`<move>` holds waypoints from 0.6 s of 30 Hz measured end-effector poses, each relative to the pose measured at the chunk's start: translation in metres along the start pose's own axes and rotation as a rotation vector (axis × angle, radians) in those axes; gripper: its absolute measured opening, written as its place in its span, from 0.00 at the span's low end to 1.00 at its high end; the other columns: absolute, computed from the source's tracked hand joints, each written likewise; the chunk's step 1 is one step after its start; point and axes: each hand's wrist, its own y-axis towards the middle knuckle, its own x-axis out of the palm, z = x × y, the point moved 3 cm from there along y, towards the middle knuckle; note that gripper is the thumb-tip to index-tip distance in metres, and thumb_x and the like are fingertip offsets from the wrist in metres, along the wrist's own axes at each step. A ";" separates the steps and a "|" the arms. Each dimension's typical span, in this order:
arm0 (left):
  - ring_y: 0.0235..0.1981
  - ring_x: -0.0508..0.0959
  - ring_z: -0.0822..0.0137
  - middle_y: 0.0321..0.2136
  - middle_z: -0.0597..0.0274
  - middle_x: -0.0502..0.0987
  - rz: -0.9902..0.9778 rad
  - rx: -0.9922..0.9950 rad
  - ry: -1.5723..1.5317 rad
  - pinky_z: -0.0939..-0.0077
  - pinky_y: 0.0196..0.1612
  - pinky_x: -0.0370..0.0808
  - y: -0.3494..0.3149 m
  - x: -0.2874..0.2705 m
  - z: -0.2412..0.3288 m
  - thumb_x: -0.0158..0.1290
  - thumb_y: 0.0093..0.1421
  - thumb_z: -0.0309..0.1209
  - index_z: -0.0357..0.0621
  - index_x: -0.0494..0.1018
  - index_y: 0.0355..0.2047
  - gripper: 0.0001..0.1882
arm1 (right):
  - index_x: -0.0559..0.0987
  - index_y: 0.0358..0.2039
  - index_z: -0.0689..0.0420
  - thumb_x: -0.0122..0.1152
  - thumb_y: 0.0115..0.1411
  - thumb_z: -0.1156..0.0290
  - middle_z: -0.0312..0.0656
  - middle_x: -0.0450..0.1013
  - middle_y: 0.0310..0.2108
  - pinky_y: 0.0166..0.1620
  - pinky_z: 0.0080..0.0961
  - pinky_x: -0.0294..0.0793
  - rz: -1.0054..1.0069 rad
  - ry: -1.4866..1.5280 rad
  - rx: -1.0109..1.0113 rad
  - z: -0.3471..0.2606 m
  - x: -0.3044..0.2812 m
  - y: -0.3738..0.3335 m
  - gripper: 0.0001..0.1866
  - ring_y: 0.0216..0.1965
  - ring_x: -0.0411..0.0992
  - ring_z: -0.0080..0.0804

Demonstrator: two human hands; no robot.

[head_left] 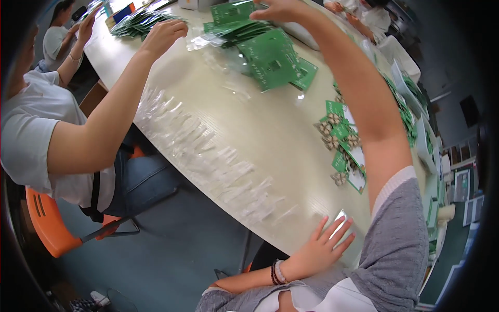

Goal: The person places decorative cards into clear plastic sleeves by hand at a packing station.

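Note:
My left hand (325,247) lies with fingers spread near the table's front edge, a bracelet on its wrist. Under its fingertips shows a small shiny clear piece (340,215), perhaps a plastic bag. Far across the table, my right hand (283,10) reaches over a heap of green cards (267,57), some in clear plastic bags. Its thumb is apart from the fingers, which the upper edge partly cuts off; nothing shows in it. Beside my right forearm lie green cards with brownish flower-shaped ornaments (332,130).
A long row of small clear plastic bags (208,156) lines the table's front edge. On the left a co-worker sits on an orange chair (49,221), one hand (165,36) near another green pile (140,23). White bins (425,143) stand along the right.

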 end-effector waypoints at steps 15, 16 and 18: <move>0.63 0.57 0.47 0.61 0.46 0.57 0.021 -0.125 0.044 0.50 0.65 0.51 0.000 0.009 0.013 0.58 0.54 0.40 0.48 0.64 0.59 0.32 | 0.69 0.57 0.56 0.61 0.55 0.49 0.48 0.65 0.56 0.57 0.33 0.65 -0.155 0.096 0.270 0.026 -0.079 -0.337 0.34 0.57 0.64 0.43; 0.63 0.57 0.46 0.61 0.45 0.58 0.047 -0.138 0.053 0.50 0.65 0.52 0.001 0.012 0.011 0.58 0.54 0.40 0.47 0.64 0.58 0.32 | 0.69 0.57 0.55 0.61 0.55 0.49 0.47 0.65 0.56 0.57 0.33 0.65 -0.198 0.118 0.335 0.024 -0.082 -0.360 0.34 0.58 0.63 0.43; 0.62 0.59 0.45 0.61 0.46 0.59 0.066 -0.147 0.132 0.51 0.63 0.55 0.002 0.014 0.009 0.59 0.53 0.38 0.46 0.66 0.57 0.31 | 0.68 0.57 0.52 0.60 0.57 0.51 0.43 0.64 0.57 0.52 0.31 0.67 -0.265 0.137 0.402 0.025 -0.083 -0.401 0.31 0.55 0.65 0.39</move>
